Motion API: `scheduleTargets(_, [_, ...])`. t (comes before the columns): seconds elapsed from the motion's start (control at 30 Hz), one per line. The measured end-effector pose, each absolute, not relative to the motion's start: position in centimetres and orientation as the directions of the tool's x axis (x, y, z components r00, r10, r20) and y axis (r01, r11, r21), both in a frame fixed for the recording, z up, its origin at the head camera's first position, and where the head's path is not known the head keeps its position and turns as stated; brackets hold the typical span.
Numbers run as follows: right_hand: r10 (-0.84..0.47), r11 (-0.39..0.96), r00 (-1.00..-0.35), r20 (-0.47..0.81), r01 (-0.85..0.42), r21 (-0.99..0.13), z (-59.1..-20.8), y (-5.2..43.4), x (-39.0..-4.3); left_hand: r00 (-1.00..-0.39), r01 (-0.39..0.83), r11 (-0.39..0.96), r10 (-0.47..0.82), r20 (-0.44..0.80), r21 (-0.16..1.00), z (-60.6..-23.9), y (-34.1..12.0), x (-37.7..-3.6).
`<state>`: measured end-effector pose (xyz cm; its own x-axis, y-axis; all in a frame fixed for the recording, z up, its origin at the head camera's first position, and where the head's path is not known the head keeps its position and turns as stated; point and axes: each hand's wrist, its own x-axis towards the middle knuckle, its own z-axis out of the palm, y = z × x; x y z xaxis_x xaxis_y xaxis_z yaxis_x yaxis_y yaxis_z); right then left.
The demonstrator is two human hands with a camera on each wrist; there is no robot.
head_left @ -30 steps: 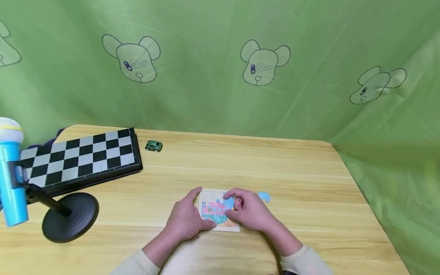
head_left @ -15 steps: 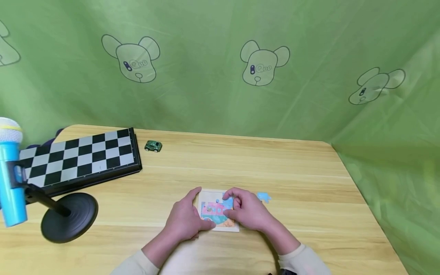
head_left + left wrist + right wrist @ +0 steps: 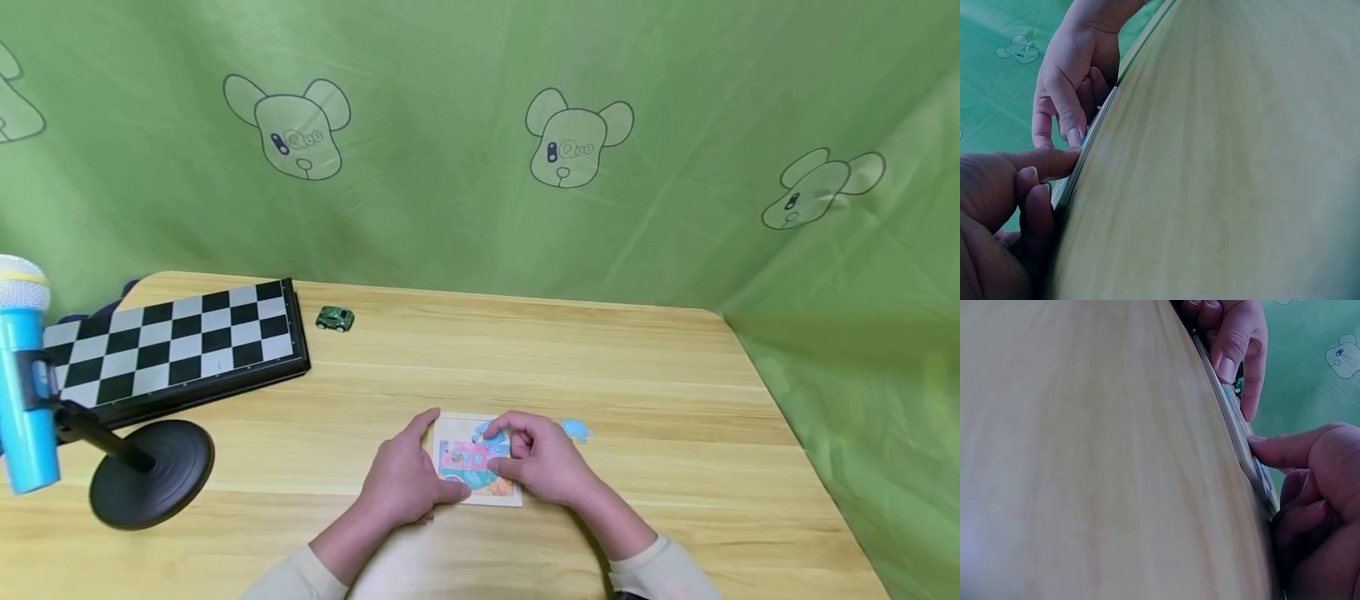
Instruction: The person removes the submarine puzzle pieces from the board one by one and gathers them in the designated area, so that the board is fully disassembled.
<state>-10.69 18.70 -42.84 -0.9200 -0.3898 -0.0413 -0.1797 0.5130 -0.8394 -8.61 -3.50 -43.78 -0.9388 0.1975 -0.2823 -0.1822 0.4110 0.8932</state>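
Observation:
My left hand [image 3: 405,475] holds a small white-framed jigsaw puzzle [image 3: 457,425] at its left side, index finger at the far corner and thumb on the near edge. The picture is pink and teal, with bare white board at its upper left. At the upper right of the puzzle, my right hand [image 3: 543,458] holds a blue puzzle piece [image 3: 482,431] between curled index finger and thumb; the fingers partly cover it. Both wrist views show the frame edge-on with the two thumbs near it. Another blue puzzle piece [image 3: 576,430] lies just beyond the right hand.
A black-and-white chessboard [image 3: 180,342] lies at the back left, with a green toy car [image 3: 334,318] beside it. At the left a blue microphone [image 3: 28,400] stands on a round black base [image 3: 152,475]. A green curtain [image 3: 450,233] hangs behind the wooden table [image 3: 637,358].
Under the right fingers, the blue piece has shifted left and turned to a tilt within the puzzle. The left hand and the frame have stayed in place.

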Motion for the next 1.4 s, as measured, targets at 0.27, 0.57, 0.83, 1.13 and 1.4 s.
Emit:
scheduleTargets(0.27, [-0.344, 0.582, -0.935, -0.083, -0.143, -0.801, -42.8, 19.1, -11.0, -0.937, -0.19, 0.403, 0.199, -0.288, 0.895, -43.7, -3.5, -8.5])
scheduleTargets(0.57, [-0.347, 0.606, -0.931, -0.114, -0.13, -0.785, -42.8, 19.1, -11.1, -0.936, -0.192, 0.408, 0.198, -0.292, 0.893, -43.7, -3.5, -8.5])
scheduleTargets(0.83, [-0.343, 0.6, -0.931, -0.124, -0.115, -0.791, -42.7, 19.1, -11.1, -0.937, -0.185, 0.408, 0.201, -0.286, 0.894, -43.7, -3.5, -8.5])
scheduleTargets(1.13, [-0.298, 0.591, -0.952, -0.066, -0.129, -0.796, -42.5, 19.4, -10.5, -0.936, -0.187, 0.401, 0.203, -0.286, 0.897, -43.7, -3.5, -8.5])
scheduleTargets(1.4, [-0.196, 0.547, -0.979, -0.052, -0.065, -0.834, -41.5, 20.6, -10.0, -0.937, -0.192, 0.407, 0.195, -0.29, 0.893, -43.6, -3.5, -8.6])
